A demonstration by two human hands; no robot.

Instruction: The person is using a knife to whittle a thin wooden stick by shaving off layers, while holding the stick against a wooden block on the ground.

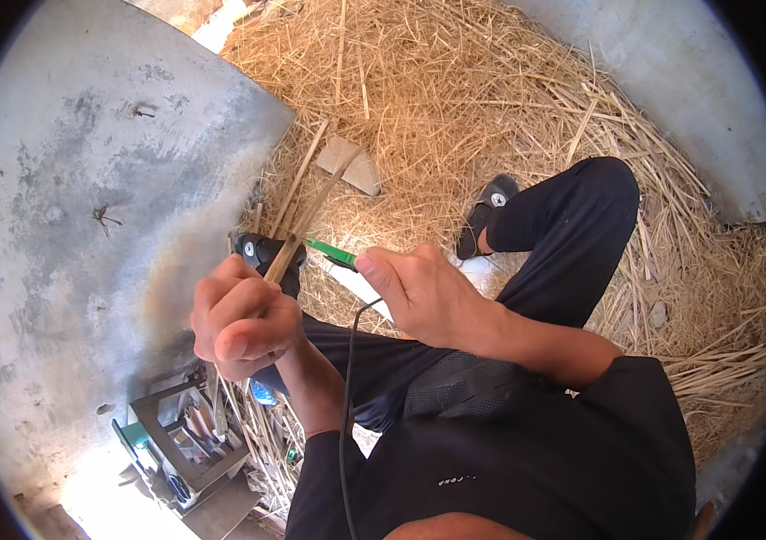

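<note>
My left hand (248, 319) is closed round the lower end of a narrow bundle of pale bamboo-like strips (311, 211). The bundle slants up and away to the right, its far end fanning slightly. My right hand (423, 297) grips a slim green tool (331, 251), thumb along its top. The tool's narrow tip points left and meets or nearly meets the strips just above my left fist; whether it touches, I cannot tell. Most of its handle is hidden in my palm. A thin black cord (348, 396) runs down from beside my right hand.
Curly shavings and loose strips (437, 99) cover the floor. A flat stone-like piece (360, 171) lies beyond the bundle. Grey walls (122, 180) stand left and far right. At lower left, an open frame (162, 432) holds several small tools. My legs (572, 234) are spread on both sides.
</note>
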